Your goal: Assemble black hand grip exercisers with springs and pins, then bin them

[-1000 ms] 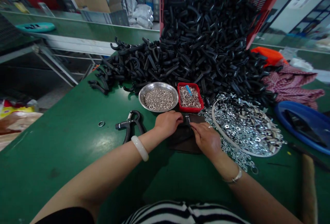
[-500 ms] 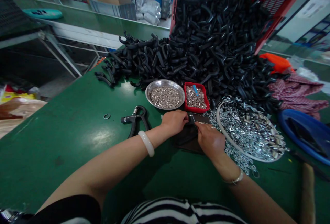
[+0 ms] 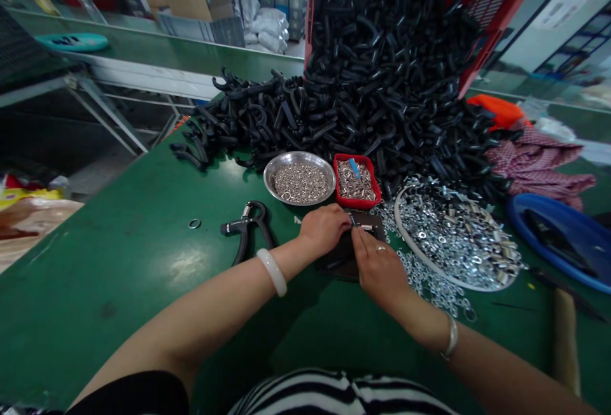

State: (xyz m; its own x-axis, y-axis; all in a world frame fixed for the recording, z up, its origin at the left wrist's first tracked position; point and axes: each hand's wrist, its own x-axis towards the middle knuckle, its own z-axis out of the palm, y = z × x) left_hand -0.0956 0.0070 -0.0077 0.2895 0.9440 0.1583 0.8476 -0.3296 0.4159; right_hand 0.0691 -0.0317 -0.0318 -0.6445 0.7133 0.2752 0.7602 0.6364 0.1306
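Over a dark flat plate on the table, my two hands meet at the fingertips. My left hand is closed, its fingers pinching the end of a black hand grip that lies mostly hidden beneath both hands. Fingers together, my right hand presses on the same grip near a small metal piece. A coil spring shows just beyond the right fingers. Off to the left rests an assembled hand grip exerciser with its spring fitted, and beside it a metal ring.
Behind my hands stand a steel bowl of small metal parts and a red tray of pins. A heap of black handles spills from a red crate. Washers fill a white-rimmed tray at right, near a blue basin and a wooden handle.
My right hand has shifted left, closer to my left fingertips, and its fingers lie straighter. The spring beyond them now shows clearly. The whole view has shifted slightly.
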